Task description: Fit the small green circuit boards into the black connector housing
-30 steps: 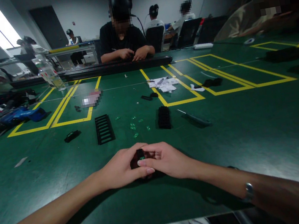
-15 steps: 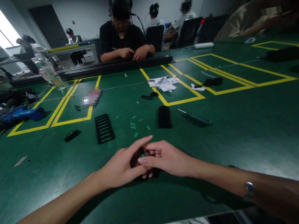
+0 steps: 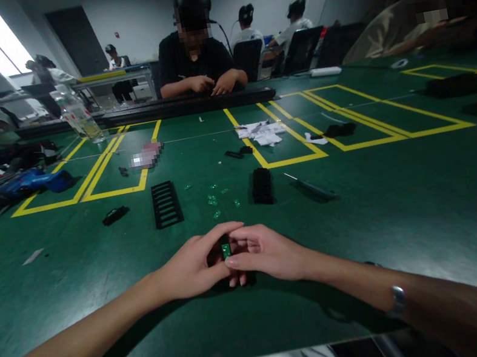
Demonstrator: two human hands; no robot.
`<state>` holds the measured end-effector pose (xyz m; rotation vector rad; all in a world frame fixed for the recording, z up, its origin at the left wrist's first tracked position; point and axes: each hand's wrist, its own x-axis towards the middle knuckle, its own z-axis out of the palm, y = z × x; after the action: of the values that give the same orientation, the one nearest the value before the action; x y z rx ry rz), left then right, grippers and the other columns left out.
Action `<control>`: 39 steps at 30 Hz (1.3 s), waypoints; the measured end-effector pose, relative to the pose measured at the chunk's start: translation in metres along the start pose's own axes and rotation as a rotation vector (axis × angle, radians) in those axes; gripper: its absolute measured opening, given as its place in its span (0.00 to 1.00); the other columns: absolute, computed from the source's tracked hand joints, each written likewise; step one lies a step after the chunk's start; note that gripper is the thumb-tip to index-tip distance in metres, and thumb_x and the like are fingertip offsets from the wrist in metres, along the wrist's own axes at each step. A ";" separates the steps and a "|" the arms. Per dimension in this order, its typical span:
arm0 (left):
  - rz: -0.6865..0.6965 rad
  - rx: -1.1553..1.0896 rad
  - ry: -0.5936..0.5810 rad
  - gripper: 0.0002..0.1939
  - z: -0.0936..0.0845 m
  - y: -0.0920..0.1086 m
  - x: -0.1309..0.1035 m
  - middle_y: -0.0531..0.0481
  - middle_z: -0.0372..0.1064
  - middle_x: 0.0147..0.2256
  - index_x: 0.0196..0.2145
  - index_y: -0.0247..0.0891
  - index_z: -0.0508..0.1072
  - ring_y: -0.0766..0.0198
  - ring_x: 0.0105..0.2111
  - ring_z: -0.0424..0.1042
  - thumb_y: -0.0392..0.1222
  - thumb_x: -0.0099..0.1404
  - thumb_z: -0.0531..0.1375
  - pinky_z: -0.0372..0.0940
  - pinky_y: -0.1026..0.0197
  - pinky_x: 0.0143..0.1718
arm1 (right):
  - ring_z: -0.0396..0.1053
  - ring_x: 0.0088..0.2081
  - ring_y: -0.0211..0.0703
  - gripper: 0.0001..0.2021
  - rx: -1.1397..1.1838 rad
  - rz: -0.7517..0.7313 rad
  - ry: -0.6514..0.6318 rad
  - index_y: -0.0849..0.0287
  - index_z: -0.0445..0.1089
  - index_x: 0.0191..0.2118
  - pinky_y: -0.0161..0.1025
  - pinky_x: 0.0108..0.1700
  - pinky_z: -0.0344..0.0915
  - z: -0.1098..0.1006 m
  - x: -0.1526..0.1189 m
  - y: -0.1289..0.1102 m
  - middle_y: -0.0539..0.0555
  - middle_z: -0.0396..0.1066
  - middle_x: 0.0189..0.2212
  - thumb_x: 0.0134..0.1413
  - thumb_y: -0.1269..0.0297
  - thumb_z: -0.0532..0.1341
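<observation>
Close to me over the green table, my left hand (image 3: pixel 190 268) and my right hand (image 3: pixel 274 254) meet around a small green circuit board (image 3: pixel 226 250). Both are closed on it; my right thumb presses its lower end and my left fingers curl round its far side. Dark material shows behind the board, but fingers hide most of it. Beyond my hands lie several loose green circuit boards (image 3: pixel 213 200). A black slotted frame (image 3: pixel 166 205) is to their left, and a black stack of parts (image 3: pixel 262 186) to their right.
A screwdriver (image 3: pixel 314 187) lies right of the stack. Far left are a small black part (image 3: pixel 115 215) and blue tools (image 3: pixel 40 181). White paper (image 3: pixel 262 132) and a plastic bottle (image 3: pixel 80 117) stand farther back. A person (image 3: pixel 197 56) sits opposite, behind a long black bar (image 3: pixel 189 106).
My right thumb has shifted slightly right, and more of the green board's face shows between my hands. My left index finger has lowered a little. Table items stay put.
</observation>
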<state>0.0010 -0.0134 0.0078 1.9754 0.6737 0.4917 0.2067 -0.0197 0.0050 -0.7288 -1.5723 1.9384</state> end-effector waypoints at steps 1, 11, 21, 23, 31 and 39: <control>0.003 -0.005 -0.002 0.32 0.000 0.000 0.000 0.48 0.77 0.32 0.68 0.38 0.51 0.63 0.29 0.77 0.44 0.72 0.58 0.68 0.65 0.29 | 0.77 0.32 0.41 0.12 0.004 0.000 -0.007 0.65 0.69 0.40 0.35 0.31 0.72 0.000 0.000 0.000 0.53 0.73 0.31 0.58 0.60 0.67; -0.005 -0.032 -0.012 0.32 0.000 0.000 0.002 0.48 0.78 0.33 0.68 0.39 0.51 0.63 0.29 0.77 0.45 0.72 0.58 0.68 0.65 0.29 | 0.77 0.32 0.42 0.10 -0.008 0.003 -0.025 0.66 0.69 0.39 0.35 0.31 0.72 -0.002 0.000 -0.001 0.53 0.73 0.30 0.58 0.63 0.66; -0.004 -0.001 0.008 0.32 0.000 0.000 0.001 0.49 0.77 0.31 0.67 0.38 0.53 0.63 0.28 0.77 0.46 0.70 0.59 0.67 0.67 0.27 | 0.77 0.31 0.42 0.09 -0.016 0.008 -0.017 0.65 0.68 0.37 0.36 0.31 0.72 -0.002 -0.001 -0.001 0.53 0.73 0.30 0.58 0.64 0.65; -0.002 0.004 0.007 0.32 0.000 0.000 0.001 0.49 0.77 0.31 0.67 0.38 0.53 0.63 0.28 0.77 0.46 0.71 0.59 0.67 0.66 0.27 | 0.77 0.31 0.42 0.09 -0.013 0.009 -0.015 0.65 0.67 0.37 0.36 0.31 0.72 -0.002 0.000 -0.001 0.53 0.72 0.29 0.58 0.64 0.65; 0.000 0.004 -0.002 0.32 0.000 0.000 0.002 0.49 0.78 0.32 0.67 0.39 0.52 0.64 0.28 0.77 0.46 0.71 0.59 0.66 0.67 0.27 | 0.77 0.30 0.42 0.09 -0.009 0.008 -0.025 0.64 0.67 0.36 0.35 0.30 0.72 -0.003 -0.001 -0.002 0.53 0.72 0.29 0.58 0.64 0.65; 0.004 0.022 0.019 0.32 0.000 -0.001 0.001 0.50 0.77 0.31 0.67 0.40 0.54 0.65 0.27 0.75 0.47 0.71 0.59 0.63 0.68 0.26 | 0.77 0.31 0.42 0.10 0.007 0.023 -0.043 0.65 0.67 0.37 0.35 0.30 0.72 -0.003 0.000 -0.001 0.53 0.72 0.31 0.58 0.63 0.65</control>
<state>0.0016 -0.0121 0.0069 1.9954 0.6895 0.5086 0.2091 -0.0172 0.0052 -0.7096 -1.5888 1.9871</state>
